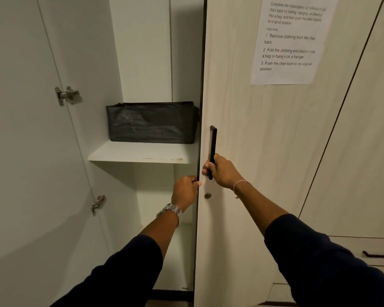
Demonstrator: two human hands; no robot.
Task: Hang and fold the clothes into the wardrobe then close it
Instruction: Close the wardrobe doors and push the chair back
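The wardrobe stands open on its left side, with the left door [20,151] swung out toward me. My right hand [220,171] grips the lower part of the dark vertical handle [212,142] on the right door [264,140]. My left hand [186,191] holds the inner edge of that same door just below, fingers curled round it. Inside, a dark fabric storage box [151,122] sits on a white shelf [142,152]. No clothes are in view.
A printed instruction sheet [290,41] is taped to the right door. A round keyhole [207,195] sits under the handle. Metal hinges [67,95] show on the left door. Drawers with a dark pull [379,254] lie at the lower right.
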